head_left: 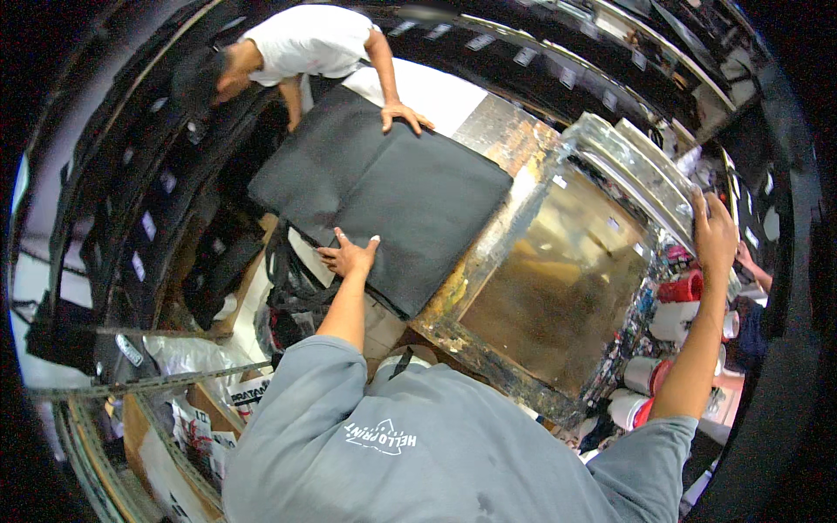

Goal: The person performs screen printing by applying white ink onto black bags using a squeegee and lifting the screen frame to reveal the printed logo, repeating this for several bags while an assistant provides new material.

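A large sheet of folded black fabric (418, 209) lies in front of me at a slant, with a crease across it. On its near left edge rests my left hand (349, 257), fingers spread and nothing gripped. My right hand (716, 232) reaches far to the right, beside the end of a long pale bar (641, 179). Its fingers look extended; whether they touch the bar cannot be made out. Between my arms is a stained printing screen (558, 288), with a brownish see-through mesh and a paint-crusted frame. A co-worker's hand (404, 117) presses the fabric's far edge.
A co-worker in a white shirt (309, 39) bends over the far side. Red and white tubs (649, 375) crowd the right. At lower left stand metal rails (157, 383) and plastic bags (196, 359). Dark hanging material (105, 174) lines the left. Another hand (754, 268) shows beyond my right forearm.
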The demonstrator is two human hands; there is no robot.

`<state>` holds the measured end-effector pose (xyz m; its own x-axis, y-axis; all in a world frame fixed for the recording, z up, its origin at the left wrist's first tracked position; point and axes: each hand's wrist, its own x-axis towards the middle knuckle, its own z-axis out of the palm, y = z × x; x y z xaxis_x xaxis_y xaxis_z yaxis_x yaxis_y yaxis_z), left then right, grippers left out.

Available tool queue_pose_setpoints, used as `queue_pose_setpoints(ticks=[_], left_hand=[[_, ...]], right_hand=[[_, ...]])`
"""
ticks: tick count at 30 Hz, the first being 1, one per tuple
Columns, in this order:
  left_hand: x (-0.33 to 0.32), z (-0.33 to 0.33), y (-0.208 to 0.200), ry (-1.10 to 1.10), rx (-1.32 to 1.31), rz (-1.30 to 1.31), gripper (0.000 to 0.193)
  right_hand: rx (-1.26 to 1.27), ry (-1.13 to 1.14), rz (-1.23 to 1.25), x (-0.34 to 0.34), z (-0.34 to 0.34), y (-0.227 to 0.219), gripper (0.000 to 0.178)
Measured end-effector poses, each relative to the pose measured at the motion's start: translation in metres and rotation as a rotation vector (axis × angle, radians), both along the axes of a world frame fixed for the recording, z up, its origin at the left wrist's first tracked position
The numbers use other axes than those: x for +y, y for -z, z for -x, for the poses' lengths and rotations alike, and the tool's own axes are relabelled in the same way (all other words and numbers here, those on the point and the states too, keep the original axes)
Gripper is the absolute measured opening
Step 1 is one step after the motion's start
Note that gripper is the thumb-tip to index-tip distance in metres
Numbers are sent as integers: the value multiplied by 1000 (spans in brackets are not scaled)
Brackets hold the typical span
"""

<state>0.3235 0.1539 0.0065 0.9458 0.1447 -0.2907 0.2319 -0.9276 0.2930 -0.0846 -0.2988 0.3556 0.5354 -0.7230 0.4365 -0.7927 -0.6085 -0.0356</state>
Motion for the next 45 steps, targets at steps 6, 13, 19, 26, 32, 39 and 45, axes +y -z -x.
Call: queue_pose_setpoints(ticks=[6, 13, 19, 26, 32, 39, 45], left_hand=[[2, 1, -4, 418, -523, -49, 108], [-18, -5, -19, 662, -76, -142, 117], [-4, -11, -28, 646, -62, -21, 119], [18, 74, -34, 817, -324, 303, 99], [36, 177, -41, 1063, -53, 623, 73], [-110, 180, -142, 1057, 720, 1464, 96], [-191, 181, -226, 57, 1280, 1704, 125]], right_hand=[[1, 1, -2, -19, 9, 6, 64], [-32, -43, 1, -19, 11, 10, 64], [-46, -120, -7, -7, 1, 7, 55], [53, -3, 106, -34, 30, 26, 64], [51, 88, -20, 12, -8, 9, 69], [-21, -2, 137, 45, 5, 27, 70], [67, -34, -7, 125, 34, 104, 55]])
